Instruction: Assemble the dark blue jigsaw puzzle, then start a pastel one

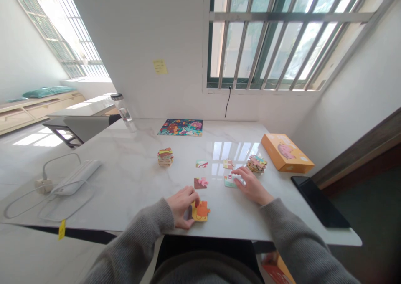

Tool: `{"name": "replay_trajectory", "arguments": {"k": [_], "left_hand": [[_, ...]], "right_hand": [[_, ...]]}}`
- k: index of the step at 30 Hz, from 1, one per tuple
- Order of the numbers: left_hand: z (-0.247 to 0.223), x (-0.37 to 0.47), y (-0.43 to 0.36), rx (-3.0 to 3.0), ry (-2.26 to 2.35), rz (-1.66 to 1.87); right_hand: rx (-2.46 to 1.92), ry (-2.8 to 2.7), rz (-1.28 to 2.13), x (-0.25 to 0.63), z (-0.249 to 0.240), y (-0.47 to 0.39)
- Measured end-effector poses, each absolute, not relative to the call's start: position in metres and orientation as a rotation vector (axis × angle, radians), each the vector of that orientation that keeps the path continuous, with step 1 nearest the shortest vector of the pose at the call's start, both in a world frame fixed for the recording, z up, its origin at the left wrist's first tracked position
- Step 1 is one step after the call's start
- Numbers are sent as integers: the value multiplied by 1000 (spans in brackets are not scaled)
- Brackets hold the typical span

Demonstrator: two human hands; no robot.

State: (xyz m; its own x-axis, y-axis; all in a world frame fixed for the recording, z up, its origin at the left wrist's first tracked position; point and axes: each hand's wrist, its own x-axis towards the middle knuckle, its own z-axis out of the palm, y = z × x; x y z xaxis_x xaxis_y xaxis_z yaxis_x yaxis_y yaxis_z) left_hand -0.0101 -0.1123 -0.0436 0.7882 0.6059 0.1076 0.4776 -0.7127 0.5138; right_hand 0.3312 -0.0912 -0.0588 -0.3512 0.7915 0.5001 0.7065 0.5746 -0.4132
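My left hand (184,207) is at the table's front edge, thumb and fingers closed on the left side of a yellow puzzle piece (202,211) with an orange picture. It may be more than one piece stacked. My right hand (251,185) lies palm down with fingers spread, its fingertips at a pale green puzzle piece (230,182). Above that lies a beige-and-brown piece (228,163). To the left are a brown piece with a pink figure (201,183) and a green-and-white piece (201,163).
Stacks of puzzle pieces stand at the left (165,157) and right (257,163). A colourful picture sheet (181,127) lies at the back. An orange box (287,153) and black phone (319,201) are at right; a white power strip (77,177) with cables and a bottle (122,107) at left.
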Motion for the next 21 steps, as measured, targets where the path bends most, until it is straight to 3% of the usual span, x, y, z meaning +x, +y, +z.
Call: {"name": "replay_trajectory", "arguments": {"k": [9,15,21], "left_hand": [[-55,20,-63,2364,782,836],[-66,29,-57,2254,750,906],[-58,24,-62,2272,794,920]], "right_hand": [[-940,-2326,-116,265,-56,-104],[-864,-2271,-228,259,-54,-96],[-836,-2203,41,252,-54,-94]]}}
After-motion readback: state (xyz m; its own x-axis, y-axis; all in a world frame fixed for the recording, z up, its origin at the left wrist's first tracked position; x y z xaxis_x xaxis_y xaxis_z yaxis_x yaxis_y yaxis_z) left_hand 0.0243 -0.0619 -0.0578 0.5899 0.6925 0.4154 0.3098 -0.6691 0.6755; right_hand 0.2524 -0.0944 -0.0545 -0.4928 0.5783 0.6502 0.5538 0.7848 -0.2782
